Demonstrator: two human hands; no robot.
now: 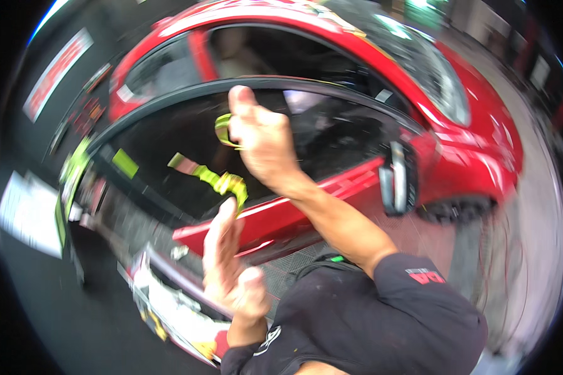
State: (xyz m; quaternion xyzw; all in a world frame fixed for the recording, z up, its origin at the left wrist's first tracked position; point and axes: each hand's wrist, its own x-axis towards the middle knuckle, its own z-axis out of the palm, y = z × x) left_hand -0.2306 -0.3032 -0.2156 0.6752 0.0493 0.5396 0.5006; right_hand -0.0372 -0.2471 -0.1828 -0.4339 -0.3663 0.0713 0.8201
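Note:
My right hand (pixel 259 140), blurred, is raised over the dark window glass (pixel 322 140) of an open red car door (pixel 275 234), fingers closed on a loop of yellow-green tape (pixel 223 130). My left hand (pixel 231 262) is lower and nearer my body, its fingers stretched upward and apart from the thumb. A crumpled yellow-green tape strip (pixel 209 178) with a pinkish end is at its fingertips; I cannot tell whether they touch it. A small flat green piece (pixel 125 162) lies on the glass at the left.
The red car body (pixel 485 128) stands behind the door, whose side mirror (pixel 394 178) juts toward me at right. A dark wall (pixel 28 147) with paper sheets (pixel 31 209) is at left. A cluttered cart (pixel 175 306) stands at lower left. Thin hoses lie on the floor at right.

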